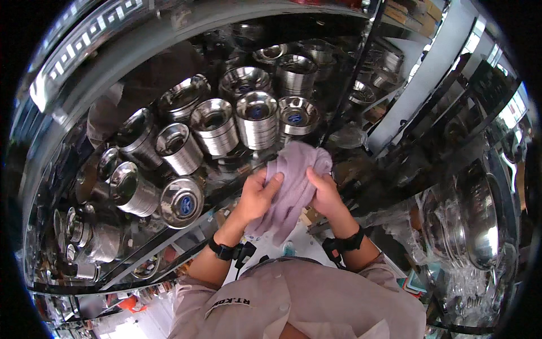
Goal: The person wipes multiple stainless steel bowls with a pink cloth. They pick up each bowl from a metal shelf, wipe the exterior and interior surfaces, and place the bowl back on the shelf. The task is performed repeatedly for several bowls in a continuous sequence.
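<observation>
A crumpled lilac cloth is bunched between my two hands in front of my chest. My left hand grips its left side, with the thumb lying on top of the folds. On the other side, my right hand pinches the cloth with its thumb pressed on it; the fingers behind are hidden. Loose ends of the fabric hang down toward me. Just beyond the cloth, a stack of steel bowls and a lower stack with a blue sticker stand on the dark glossy shelf.
More stacked steel bowls fill the shelf to the left, near a steel dish with a blue label. A dark upright post rises right of the stacks. Large plastic-wrapped steel basins stand at far right. The shelf's metal front edge runs below left.
</observation>
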Tool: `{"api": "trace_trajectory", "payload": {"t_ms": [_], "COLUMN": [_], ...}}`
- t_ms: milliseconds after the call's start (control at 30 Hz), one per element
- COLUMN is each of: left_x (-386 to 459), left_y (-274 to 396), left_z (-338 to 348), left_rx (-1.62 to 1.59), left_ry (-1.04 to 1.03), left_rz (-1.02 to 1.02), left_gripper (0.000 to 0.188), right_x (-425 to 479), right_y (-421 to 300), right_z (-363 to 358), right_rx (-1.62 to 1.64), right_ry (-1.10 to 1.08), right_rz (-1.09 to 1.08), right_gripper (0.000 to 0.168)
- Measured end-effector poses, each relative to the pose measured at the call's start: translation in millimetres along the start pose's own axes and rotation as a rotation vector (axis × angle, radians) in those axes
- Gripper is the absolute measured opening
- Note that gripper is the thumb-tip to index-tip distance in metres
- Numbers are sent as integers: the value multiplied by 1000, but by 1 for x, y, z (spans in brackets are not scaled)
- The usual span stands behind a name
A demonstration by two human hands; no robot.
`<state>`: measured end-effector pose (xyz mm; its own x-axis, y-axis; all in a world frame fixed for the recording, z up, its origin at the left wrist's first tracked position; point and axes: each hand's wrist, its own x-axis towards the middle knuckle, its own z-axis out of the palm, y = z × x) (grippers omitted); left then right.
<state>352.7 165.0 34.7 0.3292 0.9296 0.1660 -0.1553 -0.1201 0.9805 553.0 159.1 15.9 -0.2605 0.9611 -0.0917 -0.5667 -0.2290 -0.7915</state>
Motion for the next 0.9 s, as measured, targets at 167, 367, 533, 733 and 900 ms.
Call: {"api": "trace_trajectory", "payload": {"t_ms": [167, 367, 533, 733, 900], "left_x": [52, 89, 108, 148, 173], "left_y": [-33, -41, -38, -40, -59], "left_z": [26, 43, 55, 54, 54], "left_rx": [-189, -145, 686, 1014, 1257], "left_ry": [-23, 45, 292, 187, 154], "left_rz": [-62, -212, 18, 595, 576], "left_gripper": [29, 29, 19, 31, 41], "right_x": [-8, -13, -8, 5, 4], "right_y": [12, -24, -31, -40, -52], "right_z": [-59, -85, -93, -109, -107], "right_rx": [19, -305, -222, -211, -385], "right_ry": [-24, 11, 294, 380, 396], "right_rz": [241, -65, -295, -220, -115], "right_gripper": [67, 49, 39, 44, 40]}}
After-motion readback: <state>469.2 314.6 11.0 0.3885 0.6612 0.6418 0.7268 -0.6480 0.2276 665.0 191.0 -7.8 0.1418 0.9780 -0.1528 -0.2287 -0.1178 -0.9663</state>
